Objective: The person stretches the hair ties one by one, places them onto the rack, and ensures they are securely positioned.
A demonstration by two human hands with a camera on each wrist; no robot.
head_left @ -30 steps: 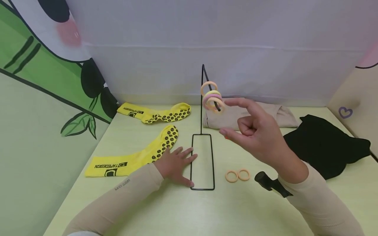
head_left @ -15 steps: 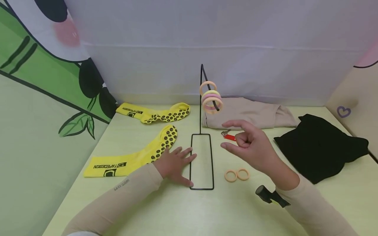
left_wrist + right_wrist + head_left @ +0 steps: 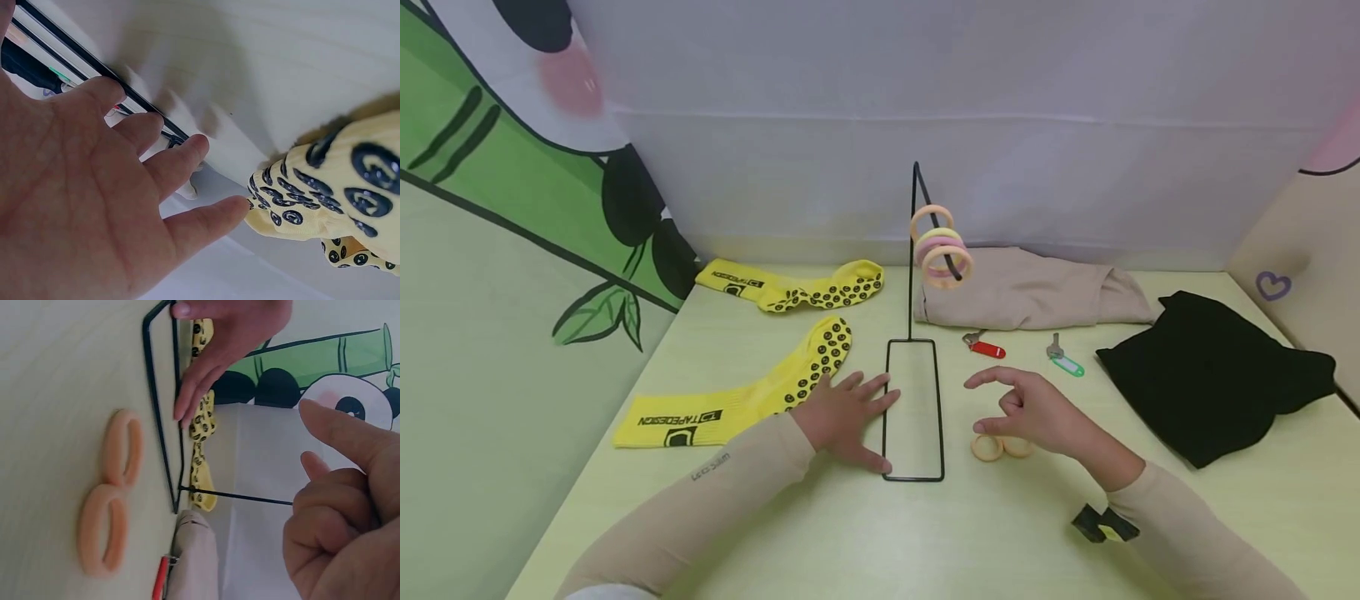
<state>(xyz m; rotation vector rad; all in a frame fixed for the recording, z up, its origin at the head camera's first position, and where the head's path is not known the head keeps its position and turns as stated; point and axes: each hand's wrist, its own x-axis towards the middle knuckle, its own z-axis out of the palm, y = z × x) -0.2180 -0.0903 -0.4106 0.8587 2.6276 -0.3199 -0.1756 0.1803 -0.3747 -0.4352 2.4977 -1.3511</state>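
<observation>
In the head view my left hand (image 3: 846, 421) lies with spread fingers on the left bar of a black wire stand's base (image 3: 939, 408). On the stand's sloping arm hang a peach ring (image 3: 946, 285), a pink ring (image 3: 919, 251), a yellow ring (image 3: 938, 232) and another peach ring farther up. My right hand (image 3: 1033, 412) hovers just above two more peach rings (image 3: 103, 530) on the table, partly covering them in the head view. Its thumb and index finger are parted with nothing between them; the other fingers are curled in.
Two yellow grip socks (image 3: 700, 419) lie left of the stand. Behind it is a folded beige cloth (image 3: 1037, 292). A key with a red tag (image 3: 987, 348) and one with a green tag (image 3: 1067, 364) lie right of the stand, near a black cloth (image 3: 1217, 379).
My right hand has come down from beside the hanging rings to the two rings on the table, uncovering both keys. The front peach ring now hangs free on the arm. My left hand stays put.
</observation>
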